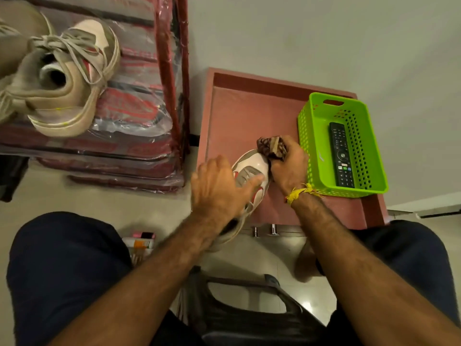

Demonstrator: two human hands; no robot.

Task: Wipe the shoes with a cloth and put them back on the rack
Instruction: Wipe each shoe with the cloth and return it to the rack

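Note:
A white and beige sneaker with red trim (252,168) lies on the pink table (249,113), its heel hanging over the near edge. My left hand (217,188) grips it over the laces, thumb on the upper. My right hand (289,166) holds a bunched brown patterned cloth (272,146) against the sneaker's toe. The matching beige sneaker (64,78) sits on top of the red, plastic-covered shoe rack (172,78) at the upper left, and part of another shoe shows at the left edge.
A green plastic basket (311,136) with a black remote control (340,153) inside stands on the table right of my right hand. Small bottles (141,242) lie on the floor by my left knee. A dark stool (239,300) is between my legs.

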